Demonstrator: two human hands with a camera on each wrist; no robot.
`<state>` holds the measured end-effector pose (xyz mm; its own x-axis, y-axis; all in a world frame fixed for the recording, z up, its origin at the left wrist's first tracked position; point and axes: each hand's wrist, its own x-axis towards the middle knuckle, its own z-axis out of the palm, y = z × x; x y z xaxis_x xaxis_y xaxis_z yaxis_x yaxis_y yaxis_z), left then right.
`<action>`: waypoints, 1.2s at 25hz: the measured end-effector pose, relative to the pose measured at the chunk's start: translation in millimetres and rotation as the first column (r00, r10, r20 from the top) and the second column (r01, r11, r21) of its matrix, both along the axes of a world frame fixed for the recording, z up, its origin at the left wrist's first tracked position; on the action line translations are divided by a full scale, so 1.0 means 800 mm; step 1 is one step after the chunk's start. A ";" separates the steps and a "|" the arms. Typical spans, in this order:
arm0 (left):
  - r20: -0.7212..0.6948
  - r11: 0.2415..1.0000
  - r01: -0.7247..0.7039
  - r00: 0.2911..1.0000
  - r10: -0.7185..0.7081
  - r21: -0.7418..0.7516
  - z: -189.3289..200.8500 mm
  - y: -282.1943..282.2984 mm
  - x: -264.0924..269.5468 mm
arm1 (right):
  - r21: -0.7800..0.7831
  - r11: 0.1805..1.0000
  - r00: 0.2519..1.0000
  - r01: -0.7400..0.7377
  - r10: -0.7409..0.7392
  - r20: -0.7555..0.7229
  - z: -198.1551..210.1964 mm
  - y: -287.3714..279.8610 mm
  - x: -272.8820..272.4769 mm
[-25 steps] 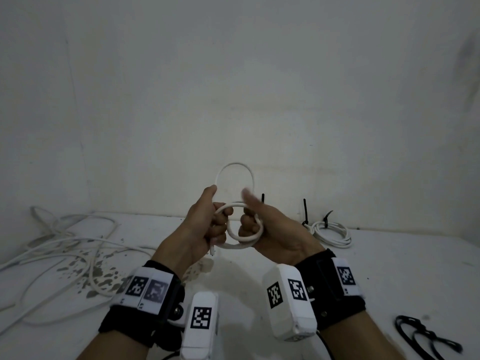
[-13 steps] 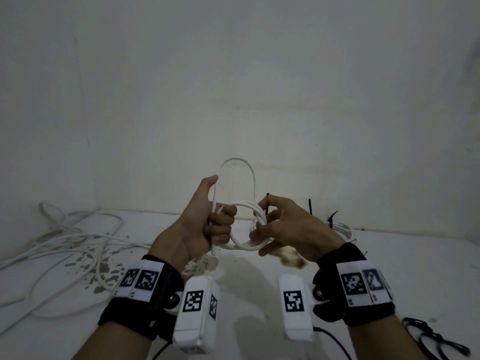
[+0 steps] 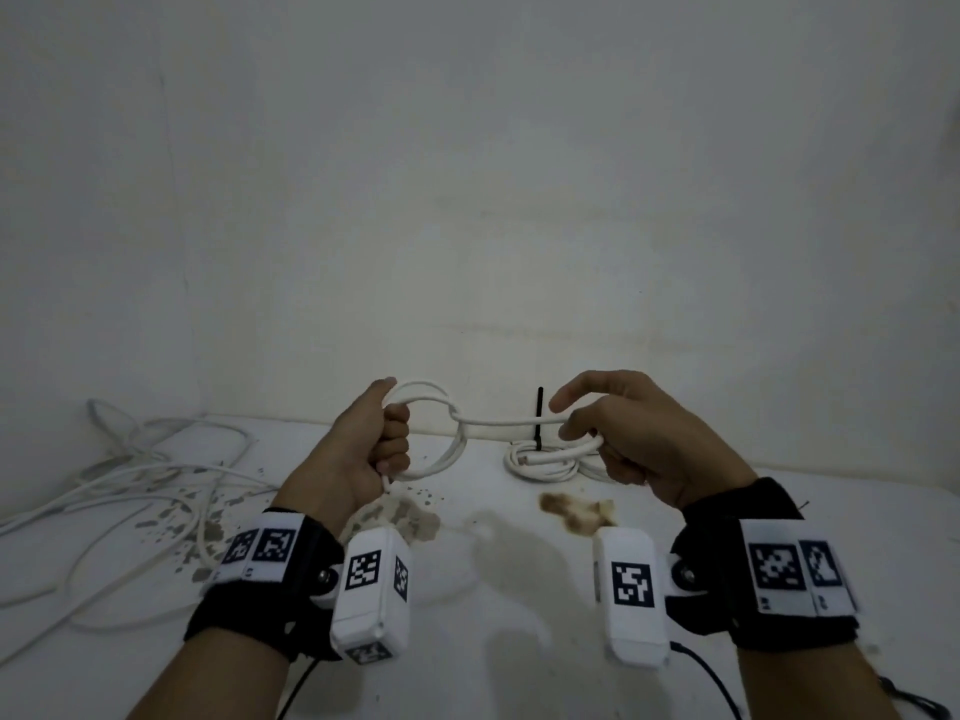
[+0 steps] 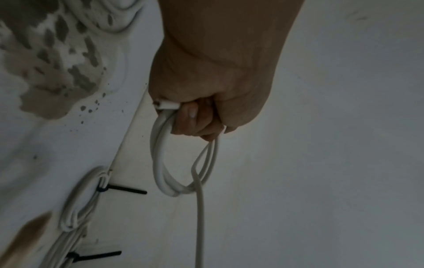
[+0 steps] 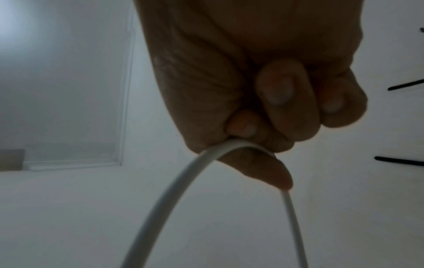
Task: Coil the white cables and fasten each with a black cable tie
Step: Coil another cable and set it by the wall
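I hold a white cable (image 3: 498,422) in the air between both hands. My left hand (image 3: 378,443) grips its coiled loops (image 3: 441,449), which hang as a ring beside the fist; the left wrist view shows the same white coil (image 4: 160,163) under curled fingers (image 4: 190,121). A doubled strand runs right to my right hand (image 3: 597,428), which pinches it; the right wrist view shows the cable (image 5: 183,172) bending over the fingers (image 5: 284,98). Behind it, a finished coil (image 3: 545,462) lies on the table with a black cable tie (image 3: 539,418) standing upright.
A loose tangle of white cables (image 3: 130,475) sprawls on the left of the white table (image 3: 493,589). Brown stains (image 3: 576,511) mark the table's middle. Tied coils (image 4: 78,203) with black ties (image 4: 123,190) lie by the wall. A black cord (image 3: 914,698) sits at the bottom right.
My hands have moved apart: the right hand pulled a doubled strand out to the right, and the tall loop above the left hand shrank to a small ring. Both hands sit lower.
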<state>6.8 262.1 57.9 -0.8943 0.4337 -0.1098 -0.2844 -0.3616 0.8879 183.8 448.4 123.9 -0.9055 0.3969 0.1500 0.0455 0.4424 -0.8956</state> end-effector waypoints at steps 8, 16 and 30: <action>0.130 0.986 -0.079 0.990 0.060 0.145 -0.012 -0.031 -0.028 | 0.004 1.000 0.983 -0.008 0.009 -0.184 0.007 -0.010 0.002; 0.171 0.890 -0.037 0.984 -0.046 0.455 0.007 -0.022 -0.021 | 0.321 0.872 0.928 -0.370 0.328 0.177 0.006 0.005 0.023; 0.051 0.972 -0.005 0.999 -0.007 0.233 0.021 0.031 0.032 | 0.176 0.901 0.896 -0.396 0.421 -0.142 -0.028 -0.076 -0.028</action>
<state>32.7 286.7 74.8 -0.8896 0.4538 -0.0515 -0.3279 -0.5563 0.7635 161.6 387.6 101.7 -0.9378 -0.0392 0.3449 -0.3158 0.5087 -0.8010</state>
